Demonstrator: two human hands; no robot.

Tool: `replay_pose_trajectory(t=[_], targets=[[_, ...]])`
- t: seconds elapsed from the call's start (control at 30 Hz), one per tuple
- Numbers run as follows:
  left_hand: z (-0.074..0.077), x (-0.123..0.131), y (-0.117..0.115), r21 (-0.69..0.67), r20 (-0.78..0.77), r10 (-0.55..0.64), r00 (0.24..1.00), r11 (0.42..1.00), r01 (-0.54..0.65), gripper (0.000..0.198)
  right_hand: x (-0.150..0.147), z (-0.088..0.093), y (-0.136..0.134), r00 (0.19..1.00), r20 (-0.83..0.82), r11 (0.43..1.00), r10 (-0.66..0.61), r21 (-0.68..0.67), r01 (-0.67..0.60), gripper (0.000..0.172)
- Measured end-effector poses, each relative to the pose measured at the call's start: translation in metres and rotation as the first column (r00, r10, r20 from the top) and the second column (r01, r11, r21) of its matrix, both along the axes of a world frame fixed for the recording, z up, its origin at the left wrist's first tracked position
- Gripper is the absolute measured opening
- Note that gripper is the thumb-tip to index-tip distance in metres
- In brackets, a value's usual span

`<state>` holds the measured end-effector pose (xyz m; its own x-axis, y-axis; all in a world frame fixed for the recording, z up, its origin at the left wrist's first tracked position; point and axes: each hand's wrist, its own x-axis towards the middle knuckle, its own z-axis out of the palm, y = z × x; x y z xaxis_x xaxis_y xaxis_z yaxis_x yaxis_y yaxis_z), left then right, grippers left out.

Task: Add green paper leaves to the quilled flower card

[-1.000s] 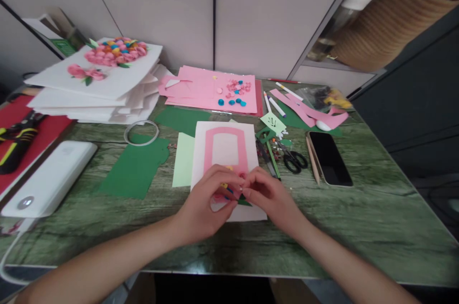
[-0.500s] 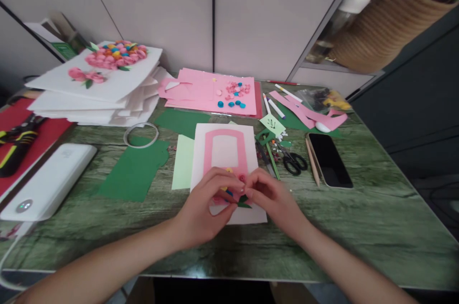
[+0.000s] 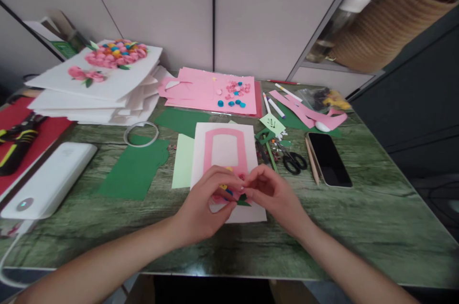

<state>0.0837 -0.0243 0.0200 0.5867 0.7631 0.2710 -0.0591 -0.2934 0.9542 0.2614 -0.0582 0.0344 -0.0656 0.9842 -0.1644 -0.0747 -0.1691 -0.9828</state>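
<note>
A white sheet (image 3: 247,215) lies on the green table, with a pink paper frame (image 3: 225,133) on its upper part. Small yellow, blue and pink paper flowers and a green paper leaf (image 3: 244,201) sit on its lower part, partly covered by my fingers. Over the flowers from the left comes my left hand (image 3: 208,203), its fingers closed on something I cannot make out beside the leaf. My right hand (image 3: 274,196) meets it from the right, thumb and forefinger pinched on something too small to name. The fingertips of both hands almost touch.
Scissors (image 3: 294,163), a phone (image 3: 330,159) and a wooden stick (image 3: 312,160) lie right. Behind is pink paper (image 3: 197,98) with small coils. Left are green paper (image 3: 132,175), a wire ring (image 3: 141,145), a power bank (image 3: 50,179), pliers (image 3: 21,144) and stacked white sheets (image 3: 96,105).
The fingers of my right hand have shifted slightly over the flowers and the leaf. My left hand stays almost where it was.
</note>
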Motion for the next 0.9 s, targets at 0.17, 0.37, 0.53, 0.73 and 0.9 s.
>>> replay_pose_trajectory(t=[0.17, 0.37, 0.53, 0.73, 0.9], targets=[[0.0001, -0.0004, -0.0006, 0.000, 0.002, -0.004, 1.000, 1.000, 0.004, 0.046, -0.0009, 0.0004, 0.0006, 1.000, 0.004, 1.000, -0.009, 0.000, 0.009, 0.015], [0.0008, 0.0011, 0.0013, 0.014, -0.003, -0.008, 1.000, 1.000, 0.008, 0.047, -0.0010, -0.0010, 0.0007, 1.000, 0.020, 1.000, 0.000, 0.012, -0.001, 0.014], [0.0002, 0.0009, 0.0001, 0.066, -0.035, 0.004, 0.999, 0.998, -0.002, 0.047, -0.0009, -0.0002, 0.0003, 0.998, 0.054, 1.000, -0.014, 0.021, 0.013, 0.015], [-0.0009, -0.0005, -0.0008, 0.117, -0.059, 0.000, 0.998, 0.993, 0.007, 0.048, -0.0018, -0.0021, 0.0006, 0.999, 0.048, 0.999, -0.012, 0.046, 0.010, 0.016], [0.0007, 0.0001, 0.0011, 0.147, -0.056, 0.014, 0.998, 0.989, -0.006, 0.047, -0.0021, -0.0030, -0.0006, 0.996, 0.077, 0.996, -0.032, 0.086, 0.025, 0.017]])
